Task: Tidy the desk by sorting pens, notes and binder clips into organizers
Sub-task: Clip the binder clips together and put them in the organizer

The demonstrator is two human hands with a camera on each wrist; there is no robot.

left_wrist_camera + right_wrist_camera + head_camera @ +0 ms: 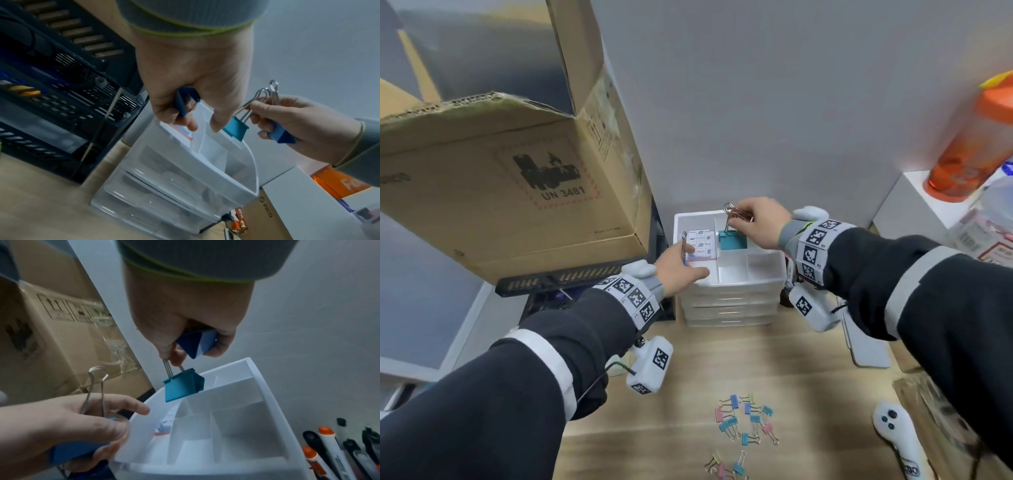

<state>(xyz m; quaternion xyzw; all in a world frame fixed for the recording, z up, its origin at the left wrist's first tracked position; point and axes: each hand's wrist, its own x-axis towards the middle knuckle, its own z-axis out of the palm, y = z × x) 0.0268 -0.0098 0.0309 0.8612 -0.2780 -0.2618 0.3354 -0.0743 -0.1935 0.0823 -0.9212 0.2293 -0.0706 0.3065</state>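
Observation:
A white compartment tray (736, 284) tops a stack of clear drawers. My right hand (739, 219) pinches the wire handles of a teal binder clip (732, 240), which hangs over the tray's back middle compartment. The right wrist view shows that teal clip (183, 386) just above the tray's rim (257, 369), and a second blue clip (197, 342) tucked in the same palm. My left hand (688, 260) hovers at the tray's left side and grips a dark blue binder clip (76, 451), its wire handles (683, 245) pointing up. Several small pastel clips (746, 421) lie on the desk.
A printed label sheet (700, 245) lies in the tray's left compartment. A big cardboard box (510, 178) sits on a black mesh rack (558, 277) at the left. An orange bottle (972, 144) and a white controller (893, 431) are on the right. Markers (333, 451) lie beside the drawers.

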